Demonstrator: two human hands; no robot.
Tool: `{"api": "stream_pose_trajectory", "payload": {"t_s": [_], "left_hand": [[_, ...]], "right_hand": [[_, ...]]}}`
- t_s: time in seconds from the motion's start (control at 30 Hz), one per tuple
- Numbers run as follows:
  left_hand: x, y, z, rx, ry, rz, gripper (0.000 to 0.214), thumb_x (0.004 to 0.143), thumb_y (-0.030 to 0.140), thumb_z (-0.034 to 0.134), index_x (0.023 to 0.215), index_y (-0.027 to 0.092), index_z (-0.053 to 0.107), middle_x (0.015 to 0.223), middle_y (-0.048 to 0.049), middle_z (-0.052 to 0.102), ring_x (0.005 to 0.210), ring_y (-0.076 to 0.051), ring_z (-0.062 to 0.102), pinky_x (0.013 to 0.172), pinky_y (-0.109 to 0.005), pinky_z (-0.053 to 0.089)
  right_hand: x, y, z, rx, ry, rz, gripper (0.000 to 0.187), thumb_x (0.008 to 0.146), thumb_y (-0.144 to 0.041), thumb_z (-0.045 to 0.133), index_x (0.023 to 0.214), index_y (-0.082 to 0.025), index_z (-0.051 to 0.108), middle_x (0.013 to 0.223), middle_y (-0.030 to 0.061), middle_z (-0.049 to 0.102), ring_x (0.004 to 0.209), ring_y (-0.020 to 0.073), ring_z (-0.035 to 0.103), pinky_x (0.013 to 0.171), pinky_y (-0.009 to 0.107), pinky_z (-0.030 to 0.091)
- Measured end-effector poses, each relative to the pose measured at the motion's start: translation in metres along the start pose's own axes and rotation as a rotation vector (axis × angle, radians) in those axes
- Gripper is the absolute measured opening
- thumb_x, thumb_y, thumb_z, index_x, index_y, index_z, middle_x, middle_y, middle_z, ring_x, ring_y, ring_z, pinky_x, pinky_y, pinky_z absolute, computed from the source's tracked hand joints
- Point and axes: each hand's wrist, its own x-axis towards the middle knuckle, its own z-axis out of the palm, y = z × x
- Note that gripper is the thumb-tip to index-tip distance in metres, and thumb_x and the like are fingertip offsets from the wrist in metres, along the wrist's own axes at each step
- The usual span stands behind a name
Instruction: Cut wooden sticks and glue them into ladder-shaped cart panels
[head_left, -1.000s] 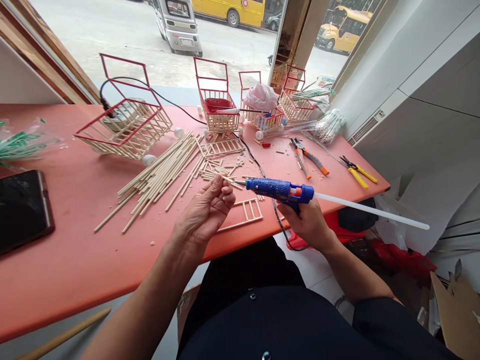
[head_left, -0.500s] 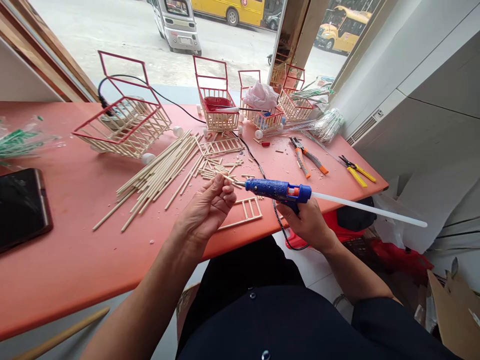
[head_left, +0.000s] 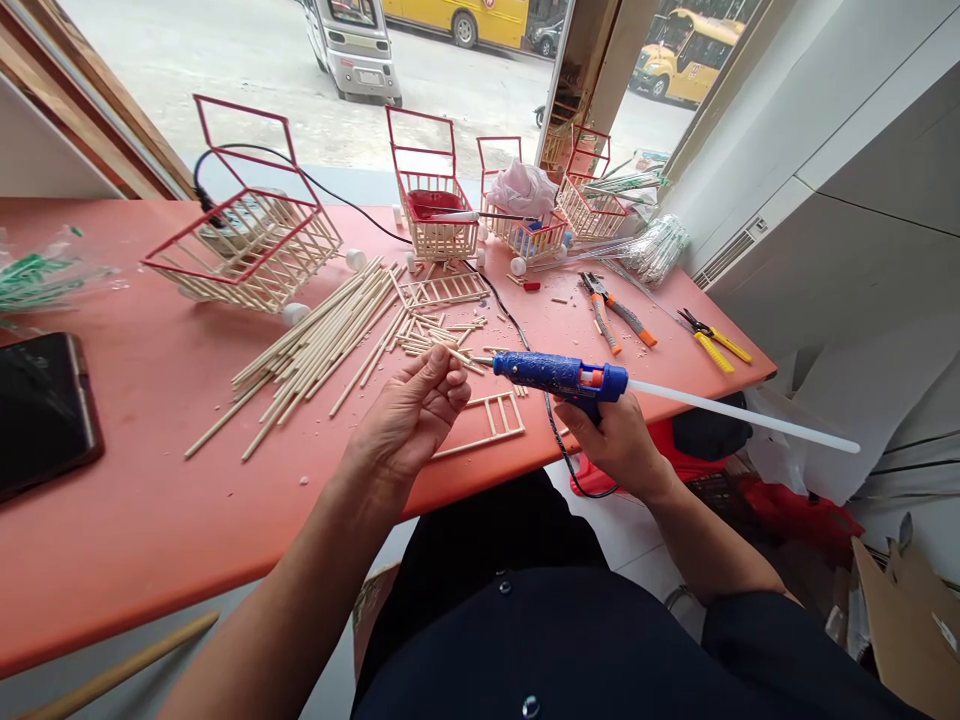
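Observation:
My right hand (head_left: 619, 440) is wrapped round the handle of a blue hot glue gun (head_left: 551, 375). A long white glue stick (head_left: 742, 415) sticks out of its back end. Between thumb and fingers, my left hand (head_left: 416, 405) pinches a short wooden stick (head_left: 463, 358), whose end is close to the gun's nozzle. Whether nozzle and stick touch I cannot tell. Under the hands, a small ladder-like stick frame (head_left: 491, 420) lies at the table's front edge. Behind it are a pile of short cut sticks (head_left: 431, 335) and another ladder-like frame (head_left: 450, 290).
Long wooden sticks (head_left: 307, 350) lie left of centre on the red table (head_left: 150, 470). Small stick carts (head_left: 247, 250) with red rims stand along the back. Orange-handled pliers (head_left: 611, 310) and yellow-handled pliers (head_left: 716, 340) lie right. A phone (head_left: 45, 415) is at far left.
The glue gun has shifted slightly to the right, its nozzle drawing back a little from my left fingers. Both hands keep their grip.

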Motion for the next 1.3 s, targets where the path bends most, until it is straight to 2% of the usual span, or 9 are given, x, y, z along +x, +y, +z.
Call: {"api": "stream_pose_trajectory", "payload": {"t_s": [0.07, 0.13, 0.23, 0.33, 0.5, 0.6, 0.87, 1.03, 1.3], "left_hand": [[-0.001, 0.001, -0.002, 0.045, -0.037, 0.014, 0.033, 0.088, 0.009, 0.092, 0.064, 0.013, 0.071, 0.061, 0.0029, 0.063, 0.051, -0.005, 0.059, 0.051, -0.013, 0.052], [-0.002, 0.003, -0.005, 0.095, -0.095, 0.041, 0.038, 0.065, 0.018, 0.11, 0.063, 0.013, 0.072, 0.061, 0.0035, 0.063, 0.053, -0.005, 0.058, 0.052, -0.014, 0.054], [-0.004, 0.008, -0.011, 0.177, -0.178, 0.112, 0.053, 0.038, 0.033, 0.118, 0.064, 0.013, 0.076, 0.063, 0.0034, 0.064, 0.057, -0.005, 0.056, 0.054, -0.013, 0.054], [-0.006, 0.014, -0.018, 0.281, -0.207, 0.158, 0.051, 0.045, 0.038, 0.117, 0.066, 0.015, 0.077, 0.065, 0.0022, 0.064, 0.06, -0.005, 0.055, 0.059, -0.014, 0.057], [-0.008, 0.016, -0.029, 0.338, -0.223, 0.194, 0.048, 0.055, 0.041, 0.114, 0.068, 0.016, 0.076, 0.066, 0.0021, 0.063, 0.063, -0.007, 0.055, 0.059, -0.014, 0.056], [-0.007, 0.015, -0.031, 0.36, -0.218, 0.198, 0.049, 0.053, 0.043, 0.115, 0.067, 0.015, 0.076, 0.065, 0.0016, 0.064, 0.061, -0.007, 0.056, 0.059, -0.015, 0.056], [-0.006, 0.013, -0.03, 0.453, -0.189, 0.197, 0.05, 0.048, 0.045, 0.115, 0.067, 0.015, 0.08, 0.062, 0.0011, 0.064, 0.059, -0.007, 0.056, 0.055, -0.016, 0.051], [-0.007, 0.012, -0.029, 0.543, -0.201, 0.198, 0.047, 0.056, 0.046, 0.112, 0.067, 0.014, 0.079, 0.062, -0.002, 0.065, 0.061, -0.01, 0.058, 0.058, -0.019, 0.051], [-0.013, 0.012, -0.027, 0.69, -0.168, 0.311, 0.033, 0.066, 0.037, 0.105, 0.064, 0.016, 0.079, 0.06, -0.0024, 0.064, 0.06, -0.012, 0.056, 0.058, -0.023, 0.047]], "right_hand": [[0.001, 0.001, -0.001, -0.036, 0.036, -0.014, 0.026, 0.11, -0.044, 0.064, 0.103, -0.021, 0.072, 0.081, 0.0059, 0.071, 0.069, 0.0227, 0.066, 0.068, 0.034, 0.056], [0.004, 0.003, -0.004, -0.092, 0.077, -0.055, 0.023, 0.111, -0.043, 0.063, 0.109, -0.021, 0.07, 0.092, 0.0091, 0.074, 0.081, 0.0262, 0.07, 0.076, 0.037, 0.059], [0.011, 0.015, -0.014, -0.226, 0.076, -0.122, 0.022, 0.111, -0.032, 0.059, 0.128, -0.021, 0.066, 0.117, 0.0149, 0.075, 0.108, 0.0318, 0.071, 0.099, 0.046, 0.06], [0.019, 0.043, -0.031, -0.415, 0.063, -0.039, 0.033, 0.111, -0.03, 0.054, 0.142, -0.02, 0.062, 0.133, 0.0187, 0.071, 0.127, 0.0357, 0.066, 0.114, 0.055, 0.055], [0.031, 0.104, -0.052, -0.688, 0.084, 0.426, 0.033, 0.104, -0.029, 0.066, 0.132, -0.012, 0.064, 0.137, 0.0251, 0.066, 0.13, 0.0412, 0.063, 0.119, 0.062, 0.05], [0.037, 0.126, -0.051, -0.719, 0.062, 0.574, 0.035, 0.103, -0.026, 0.068, 0.134, -0.01, 0.064, 0.143, 0.0279, 0.063, 0.136, 0.0415, 0.061, 0.121, 0.06, 0.048], [0.041, 0.155, -0.038, -0.638, 0.051, 0.652, 0.051, 0.099, -0.026, 0.073, 0.145, -0.005, 0.061, 0.15, 0.0334, 0.059, 0.142, 0.0442, 0.059, 0.122, 0.06, 0.048], [0.036, 0.169, -0.039, -0.638, 0.057, 0.591, 0.051, 0.097, -0.027, 0.072, 0.142, -0.006, 0.062, 0.144, 0.0321, 0.062, 0.138, 0.0438, 0.058, 0.12, 0.061, 0.047], [0.04, 0.137, -0.057, -0.702, 0.0, 0.587, 0.057, 0.093, -0.026, 0.082, 0.144, -0.003, 0.067, 0.146, 0.0315, 0.064, 0.143, 0.0468, 0.057, 0.125, 0.061, 0.044]]}}
